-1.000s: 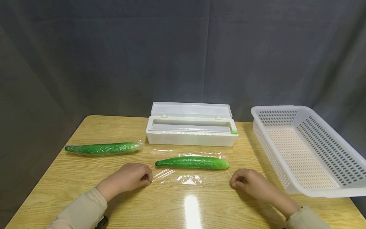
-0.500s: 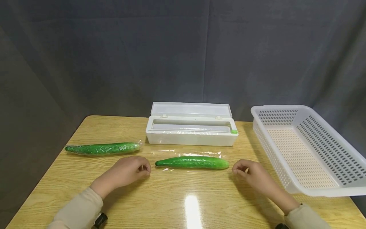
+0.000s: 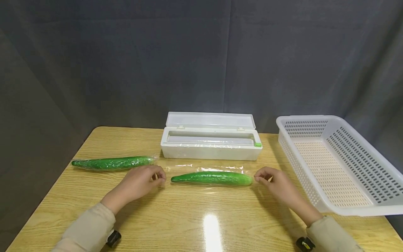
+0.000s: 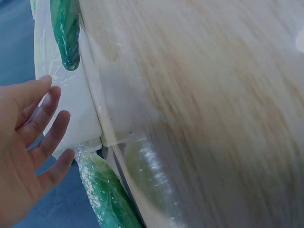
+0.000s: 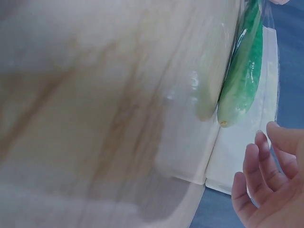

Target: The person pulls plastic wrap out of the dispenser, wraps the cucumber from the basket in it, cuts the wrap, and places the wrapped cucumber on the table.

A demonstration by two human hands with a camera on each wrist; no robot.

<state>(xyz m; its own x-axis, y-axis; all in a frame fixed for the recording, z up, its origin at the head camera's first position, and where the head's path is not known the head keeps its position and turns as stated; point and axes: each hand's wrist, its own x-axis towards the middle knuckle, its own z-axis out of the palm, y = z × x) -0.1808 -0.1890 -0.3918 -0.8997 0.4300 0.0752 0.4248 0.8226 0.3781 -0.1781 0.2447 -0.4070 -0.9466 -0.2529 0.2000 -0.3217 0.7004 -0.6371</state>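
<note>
Now we see our left hand point(image 3: 143, 182) at the 9 o'clock end of the bare cucumber point(image 3: 212, 178), and our right hand point(image 3: 273, 182) at its 3 o'clock end. Both have slid toward 12 o'clock since a second ago, when they sat nearer the table's point(image 3: 201, 224) front edge. The plastic film point(image 3: 207, 169) that lay spread in front of the cucumber then, with wrinkled glints toward 6 o'clock, now shows mostly behind it and just over it. From the head view each hand's thumb and fingertips meet as if pinching the film's edge; the wrist views show the fingers loosely spread, so we cannot tell whether either hand truly grips it.

The cucumber itself has not shifted: it lies lengthwise at the table's middle, just in front of the open white film dispenser point(image 3: 210, 141). At 9 o'clock the wrapped cucumber point(image 3: 112, 163) is unchanged, and the white basket point(image 3: 340, 161) at 3 o'clock stays put.
</note>
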